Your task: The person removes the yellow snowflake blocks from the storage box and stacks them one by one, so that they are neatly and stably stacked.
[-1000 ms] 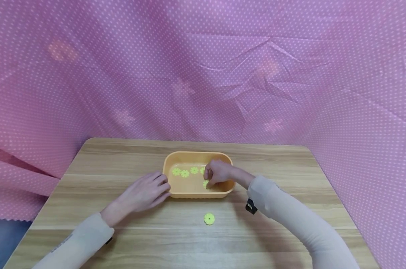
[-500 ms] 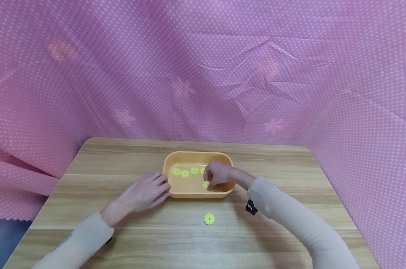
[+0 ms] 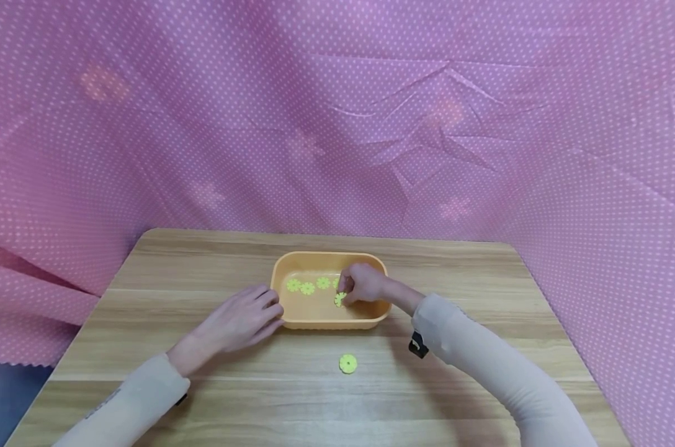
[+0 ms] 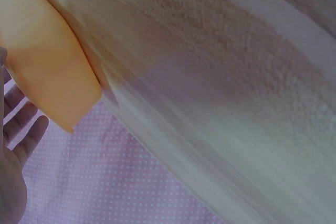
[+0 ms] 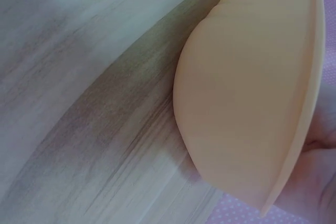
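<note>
On the table stands an orange plastic tub. My left hand holds its left rim, fingers over the edge; in the left wrist view the tub's outer wall hides part of that hand. Inside the tub, my right hand pinches a yellow-green flower-shaped piece between thumb and fingers. Several similar flower pieces lie on the tub floor, one partly covered by the right hand. The right wrist view shows mostly tub wall, with the hand largely hidden behind the rim.
One more yellow-green flower piece lies on the wooden table in front of the tub. A pink dotted cloth hangs behind and at both sides of the table.
My right hand has shifted the pinched flower piece slightly toward the back and left within the tub. The left hand, the tub and the piece on the table have stayed put.
</note>
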Available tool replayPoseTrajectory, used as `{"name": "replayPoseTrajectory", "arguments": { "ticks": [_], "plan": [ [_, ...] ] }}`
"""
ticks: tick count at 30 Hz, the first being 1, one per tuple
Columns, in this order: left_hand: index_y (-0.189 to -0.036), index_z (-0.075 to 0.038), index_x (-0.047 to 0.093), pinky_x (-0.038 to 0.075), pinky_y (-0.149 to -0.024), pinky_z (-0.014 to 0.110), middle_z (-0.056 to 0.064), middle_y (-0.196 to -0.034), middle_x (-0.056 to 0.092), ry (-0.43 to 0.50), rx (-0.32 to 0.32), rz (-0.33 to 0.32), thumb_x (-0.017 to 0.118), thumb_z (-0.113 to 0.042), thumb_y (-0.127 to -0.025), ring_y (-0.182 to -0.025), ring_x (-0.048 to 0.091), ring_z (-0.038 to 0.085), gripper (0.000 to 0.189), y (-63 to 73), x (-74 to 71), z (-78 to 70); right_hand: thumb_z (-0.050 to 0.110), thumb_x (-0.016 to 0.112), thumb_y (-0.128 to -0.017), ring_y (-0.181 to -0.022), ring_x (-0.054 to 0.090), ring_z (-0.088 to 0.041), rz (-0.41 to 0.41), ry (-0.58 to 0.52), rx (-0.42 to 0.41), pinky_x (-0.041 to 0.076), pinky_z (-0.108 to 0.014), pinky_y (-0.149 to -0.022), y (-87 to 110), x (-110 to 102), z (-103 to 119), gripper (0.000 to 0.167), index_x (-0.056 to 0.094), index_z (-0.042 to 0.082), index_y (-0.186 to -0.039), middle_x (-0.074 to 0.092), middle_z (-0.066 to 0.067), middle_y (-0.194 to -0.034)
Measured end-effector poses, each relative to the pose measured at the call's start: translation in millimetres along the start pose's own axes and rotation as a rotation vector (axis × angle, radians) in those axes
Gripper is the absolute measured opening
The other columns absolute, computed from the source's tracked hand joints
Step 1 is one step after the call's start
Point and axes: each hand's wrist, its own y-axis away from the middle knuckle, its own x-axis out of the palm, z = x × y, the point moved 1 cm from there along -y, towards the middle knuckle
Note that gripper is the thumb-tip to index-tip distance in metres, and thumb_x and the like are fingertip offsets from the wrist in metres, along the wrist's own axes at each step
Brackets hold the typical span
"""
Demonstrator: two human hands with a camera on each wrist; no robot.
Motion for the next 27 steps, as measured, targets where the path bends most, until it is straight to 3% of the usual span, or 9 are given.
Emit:
{"name": "replayPoseTrajectory", "arguments": {
  "ticks": [9,20,27],
  "plan": [
    [-0.098,-0.018,0.070,0.058,-0.083,0.033,0.000,-0.099,0.065,-0.005,0.005,-0.007,0.079,-0.032,-0.091,-0.094,0.060,0.017,0.018,-0.1,0.0,0.4,0.010,0.086,-0.086,-0.075,0.061,-0.006,-0.012,0.009,-0.042,0.051,-0.017,-0.069,2.2,-4,2,0.013,0.078,0.008,-0.095,0.076,-0.002,-0.088],
    [-0.098,-0.017,0.069,0.059,-0.081,0.033,0.001,-0.099,0.065,0.010,0.000,-0.006,0.080,-0.031,-0.091,-0.093,0.060,0.018,0.019,-0.3,0.5,1.3,0.008,0.084,-0.086,-0.066,0.063,-0.002,-0.069,0.007,-0.106,0.055,-0.016,-0.067,11.6,-13,8,0.009,0.077,0.005,-0.091,0.078,-0.005,-0.082],
    [-0.098,-0.018,0.069,0.058,-0.081,0.032,0.000,-0.099,0.065,0.002,-0.002,0.000,0.080,-0.032,-0.091,-0.093,0.060,0.017,0.019,-1.2,-0.9,0.3,0.005,0.082,-0.088,-0.066,0.062,-0.003,-0.080,-0.086,-0.122,0.055,-0.018,-0.062,22.3,-18,11,0.007,0.076,0.002,-0.090,0.076,-0.008,-0.081]
  ]
}}
